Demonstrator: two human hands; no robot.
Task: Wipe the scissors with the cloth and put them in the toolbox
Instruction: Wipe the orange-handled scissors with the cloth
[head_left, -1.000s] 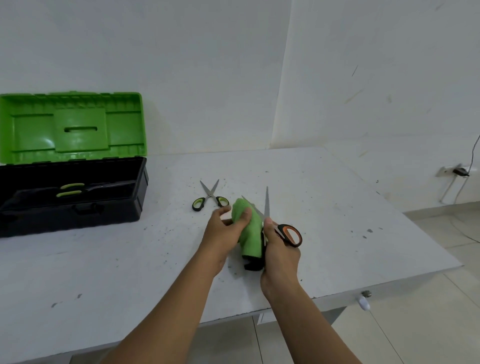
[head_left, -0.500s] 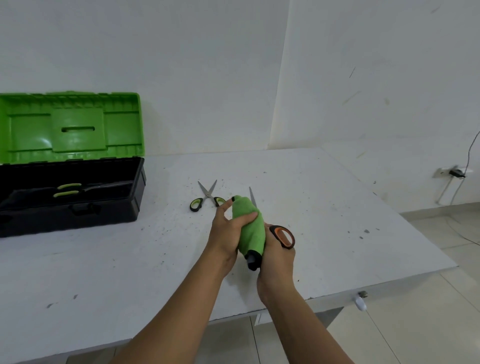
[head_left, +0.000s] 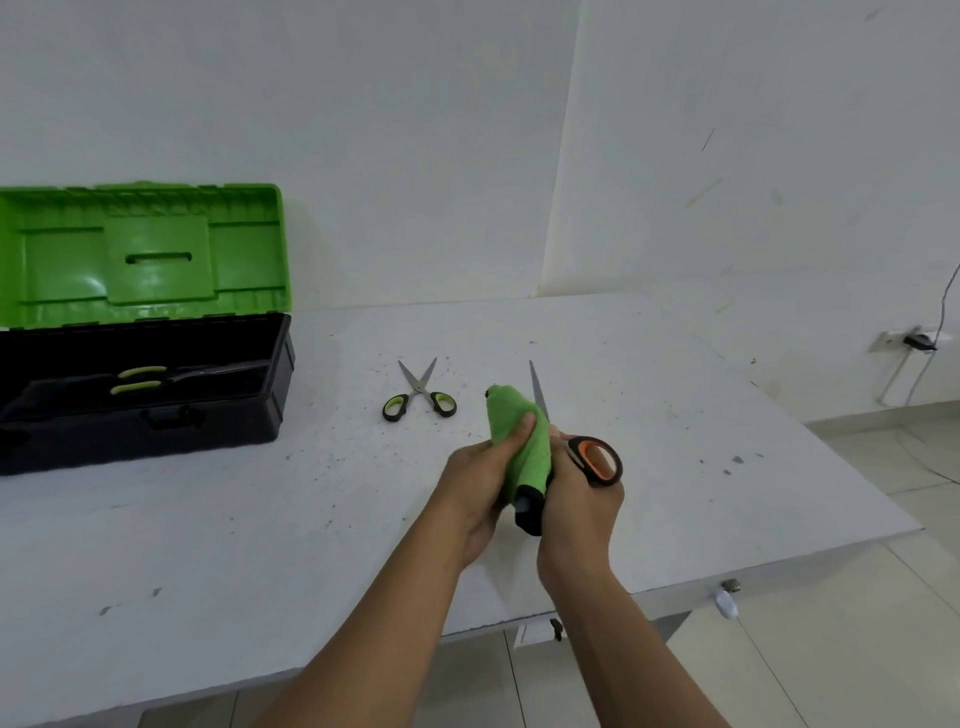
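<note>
My right hand (head_left: 579, 501) grips the black-and-orange handles of a pair of scissors (head_left: 595, 460), blades spread and pointing away from me. My left hand (head_left: 480, 478) presses a green cloth (head_left: 522, 439) around one blade, which is hidden inside it; the other blade sticks out bare to the right of the cloth. A second pair of scissors with green-and-black handles (head_left: 420, 395) lies open on the table beyond my hands. The toolbox (head_left: 156, 415), black with its green lid raised, stands at the left and holds one pair with green handles (head_left: 140, 379).
The white table (head_left: 260, 519) is speckled with dark marks. Its front edge runs close below my forearms, its right edge falls to a tiled floor. A wall socket with a cable (head_left: 917, 340) is at the far right.
My left hand has slid the cloth along the blade, from near the tips back toward the pivot. Both hands and the scissors have shifted a little nearer to me.
</note>
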